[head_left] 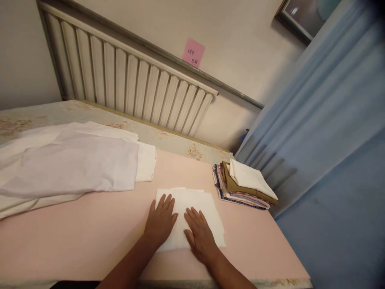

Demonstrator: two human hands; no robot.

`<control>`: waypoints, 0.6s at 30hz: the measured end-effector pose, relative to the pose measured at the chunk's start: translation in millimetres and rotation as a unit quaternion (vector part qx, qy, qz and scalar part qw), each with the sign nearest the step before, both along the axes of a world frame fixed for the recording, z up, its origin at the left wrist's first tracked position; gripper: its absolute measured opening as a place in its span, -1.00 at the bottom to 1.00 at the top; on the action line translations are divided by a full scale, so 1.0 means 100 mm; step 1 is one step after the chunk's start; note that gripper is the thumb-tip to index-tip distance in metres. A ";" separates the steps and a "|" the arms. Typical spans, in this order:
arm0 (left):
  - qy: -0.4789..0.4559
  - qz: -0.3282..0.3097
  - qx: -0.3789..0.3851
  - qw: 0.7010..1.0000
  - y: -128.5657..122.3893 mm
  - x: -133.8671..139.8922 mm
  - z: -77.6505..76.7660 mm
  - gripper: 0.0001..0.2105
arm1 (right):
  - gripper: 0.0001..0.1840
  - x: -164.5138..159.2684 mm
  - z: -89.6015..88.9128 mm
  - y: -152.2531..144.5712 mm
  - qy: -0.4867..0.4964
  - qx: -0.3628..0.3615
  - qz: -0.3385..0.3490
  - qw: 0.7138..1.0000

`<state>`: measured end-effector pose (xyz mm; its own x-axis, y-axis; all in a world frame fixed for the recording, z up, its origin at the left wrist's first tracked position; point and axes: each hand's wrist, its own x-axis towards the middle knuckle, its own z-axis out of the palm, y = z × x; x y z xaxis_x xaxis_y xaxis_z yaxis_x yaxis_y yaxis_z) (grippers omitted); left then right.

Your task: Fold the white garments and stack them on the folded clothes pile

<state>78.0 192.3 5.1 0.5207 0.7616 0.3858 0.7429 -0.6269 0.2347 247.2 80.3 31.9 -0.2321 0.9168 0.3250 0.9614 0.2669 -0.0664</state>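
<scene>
Worktop: pale pink cover [90, 241] under and around both hands, lying over a floral cloth [194, 151] that shows beyond it, ahead of the hands, plus a strip along the near edge. Left hand [161, 218] and right hand [200, 233] both palm down, fingers stretched out flat, thumbs toward each other, a narrow gap between the two. Folded white cloth [180, 204] lies directly under them on the pink cover, layers slightly offset at the edges.

Left of the hands: loose pile of white fabric [75, 160], partly overlapping the floral cloth. Right and a bit ahead of the hands: stack of folded fabric [246, 188], white on top, olive below, patterned layers underneath.

Room: ribbed radiator [129, 80] ahead and left, against a pale wall [240, 52]. Blue curtain [300, 120] right of the hands; corner of a framed picture [296, 20] above, high on the right.

Writing: pink note [193, 52] above the radiator, two short handwritten lines, dark ink, too small to read surely.
</scene>
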 end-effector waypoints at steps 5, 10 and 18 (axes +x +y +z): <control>0.000 -0.001 0.003 1.000 -0.02 0.00 0.03 -0.56 | -0.45 0.14 -0.03 -0.02 -0.008 0.015 -0.012 1.000; -0.005 -0.005 0.001 1.000 -0.01 0.00 0.04 -0.56 | -0.44 0.14 -0.06 -0.03 -0.014 0.019 -0.018 1.000; -0.011 -0.012 -0.015 1.000 -0.01 0.00 0.02 -0.55 | -0.45 0.13 -0.07 -0.04 -0.017 0.029 -0.022 0.999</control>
<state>78.4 191.4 7.5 0.5310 0.7597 0.3753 0.7216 -0.6376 0.2698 260.0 76.6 24.6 -0.2029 0.9067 0.3697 0.9740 0.2258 -0.0191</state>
